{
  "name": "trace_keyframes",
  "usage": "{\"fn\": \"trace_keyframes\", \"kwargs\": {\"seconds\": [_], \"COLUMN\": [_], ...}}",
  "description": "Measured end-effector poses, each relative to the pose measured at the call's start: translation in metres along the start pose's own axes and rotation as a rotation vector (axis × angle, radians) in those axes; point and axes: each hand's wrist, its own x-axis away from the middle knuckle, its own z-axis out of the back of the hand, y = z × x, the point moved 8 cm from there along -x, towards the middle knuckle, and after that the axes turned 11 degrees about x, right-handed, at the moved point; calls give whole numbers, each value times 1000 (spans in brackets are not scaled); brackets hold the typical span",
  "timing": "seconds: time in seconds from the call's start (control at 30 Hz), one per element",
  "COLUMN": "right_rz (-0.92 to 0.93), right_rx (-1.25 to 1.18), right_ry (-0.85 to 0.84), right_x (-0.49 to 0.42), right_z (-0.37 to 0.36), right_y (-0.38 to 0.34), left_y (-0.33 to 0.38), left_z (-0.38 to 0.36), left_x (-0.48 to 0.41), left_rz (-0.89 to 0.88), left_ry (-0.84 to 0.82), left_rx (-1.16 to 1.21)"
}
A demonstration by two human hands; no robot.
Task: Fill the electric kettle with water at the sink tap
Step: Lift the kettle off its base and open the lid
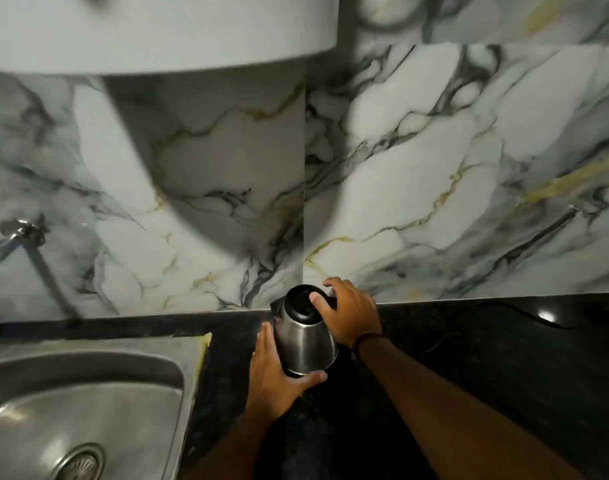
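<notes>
Steel kettle (305, 337), right of sink (88, 393): rigid, slick, likely light. Right hand (351, 317) clasps its handle; left hand (272, 372) cups its base.

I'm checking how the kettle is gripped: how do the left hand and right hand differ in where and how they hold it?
The left hand cups the kettle low, at the base of its steel body; the right hand sits high, at the black handle. The left thumb curls under the bottom edge, while the right thumb presses on the black lid. The right wrist wears a dark band; the left shows none. Both touch the kettle, which is over the dark counter.
</notes>
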Motion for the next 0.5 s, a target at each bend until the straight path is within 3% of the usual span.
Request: {"fn": "trace_keyframes", "kwargs": {"seconds": [0.23,0.5], "right_rz": [3,-1], "right_rx": [24,43], "right_ry": [-94,-66], "right_x": [-15,-19], "right_z": [-17,-20], "right_y": [5,8], "left_y": [-7,6], "left_z": [-16,-13], "left_x": [-17,-11], "left_rz": [41,121], "left_ry": [108,232], "left_rx": [249,200]}}
